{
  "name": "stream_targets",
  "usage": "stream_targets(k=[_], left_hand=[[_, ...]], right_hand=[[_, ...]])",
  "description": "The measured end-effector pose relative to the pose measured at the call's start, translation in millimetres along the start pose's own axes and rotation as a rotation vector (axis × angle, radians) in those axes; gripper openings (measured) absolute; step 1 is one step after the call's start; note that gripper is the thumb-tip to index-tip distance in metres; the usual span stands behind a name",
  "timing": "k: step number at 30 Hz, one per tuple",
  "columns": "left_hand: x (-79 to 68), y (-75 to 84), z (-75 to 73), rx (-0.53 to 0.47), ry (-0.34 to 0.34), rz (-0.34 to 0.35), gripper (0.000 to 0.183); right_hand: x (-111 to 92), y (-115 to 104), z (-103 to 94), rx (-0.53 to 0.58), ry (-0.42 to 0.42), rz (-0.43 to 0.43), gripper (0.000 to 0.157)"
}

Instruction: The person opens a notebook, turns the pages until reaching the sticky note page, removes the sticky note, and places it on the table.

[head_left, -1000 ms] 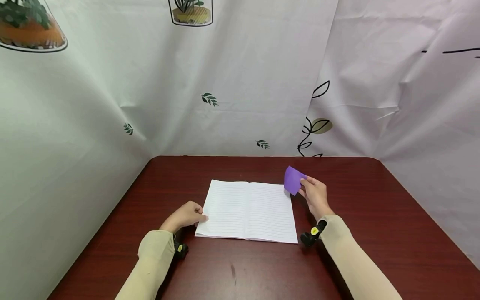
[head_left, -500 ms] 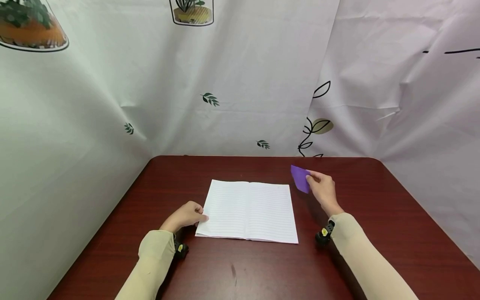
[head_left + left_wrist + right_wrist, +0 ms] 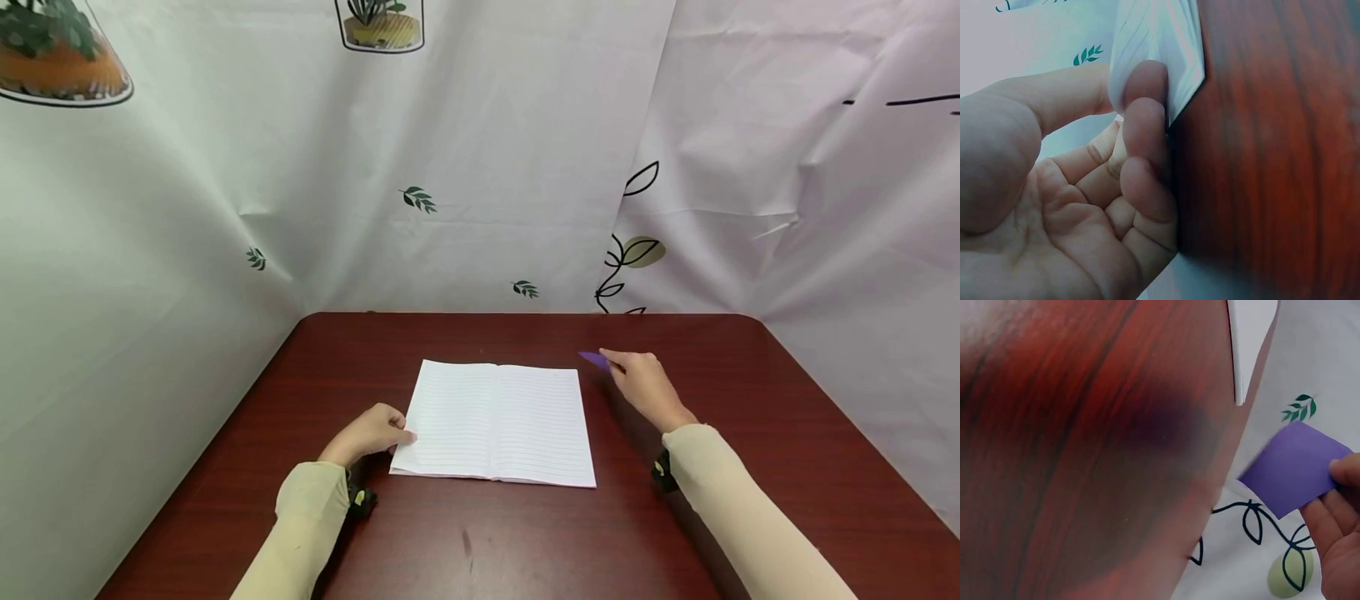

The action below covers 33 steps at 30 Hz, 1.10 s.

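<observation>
An open notebook (image 3: 536, 425) with lined white pages lies on the table in the head view. At its lower left edge my left hand (image 3: 370, 433) pinches the pages, thumb on top and fingers underneath. The left wrist view shows the notebook's corner (image 3: 1186, 75) bent up between thumb and curled fingers. Off the notebook's upper right corner, my right hand (image 3: 643, 386) holds a purple square of paper (image 3: 1294, 470) above the table. Thumb and fingers pinch it by one edge. Seen from the head, this purple paper is almost edge-on.
The dark red wooden table (image 3: 480, 533) has rounded far corners. White cloth (image 3: 480, 150) printed with leaves and plants hangs behind it and along both sides. A black camera (image 3: 362, 502) is strapped at the left wrist, another (image 3: 663, 472) at the right.
My right hand has moved right, away from the notebook's corner, and tilted the purple paper from facing the head camera to nearly flat. My left hand and the notebook have stayed put.
</observation>
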<state>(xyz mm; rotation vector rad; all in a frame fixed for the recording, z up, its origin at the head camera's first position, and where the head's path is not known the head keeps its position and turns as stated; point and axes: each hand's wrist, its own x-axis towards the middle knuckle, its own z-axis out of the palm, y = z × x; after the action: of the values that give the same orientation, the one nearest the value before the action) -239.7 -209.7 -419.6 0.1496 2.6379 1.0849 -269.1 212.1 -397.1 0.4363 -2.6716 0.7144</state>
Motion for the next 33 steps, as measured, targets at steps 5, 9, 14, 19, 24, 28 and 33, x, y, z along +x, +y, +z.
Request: stream_targets(k=[5,9,14,19,24,28,33], left_hand=[[-0.7,-0.7,0.0,-0.001,0.004,0.007,0.034],[-1.7,-0.7,0.0,0.0,0.007,0.005,0.034],[-2.3,-0.3,-0.3,0.0,0.005,0.007,0.034],[-2.1,0.0,-0.2,-0.003,0.002,0.006,0.035],[-1.5,-0.4,0.6,-0.001,0.002,-0.005,0.035],[-1.2,-0.9,0.5,0.0,0.0,-0.004,0.034],[-0.1,-1.1,-0.2,-0.003,0.0,-0.001,0.032]], right_hand=[[1.9,-0.1,2.3,-0.109,-0.026,-0.051,0.032],[3.9,-1.4,3.8,-0.184,-0.066,-0.071,0.03],[4.8,-0.4,6.8,-0.245,-0.111,-0.093,0.026],[3.7,0.2,8.5,-0.252,-0.132,-0.102,0.025],[2.8,0.7,11.1,-0.249,-0.16,-0.099,0.023],[1.3,1.5,13.9,-0.239,-0.208,-0.073,0.023],[-1.6,3.1,17.2,-0.237,-0.259,-0.086,0.019]])
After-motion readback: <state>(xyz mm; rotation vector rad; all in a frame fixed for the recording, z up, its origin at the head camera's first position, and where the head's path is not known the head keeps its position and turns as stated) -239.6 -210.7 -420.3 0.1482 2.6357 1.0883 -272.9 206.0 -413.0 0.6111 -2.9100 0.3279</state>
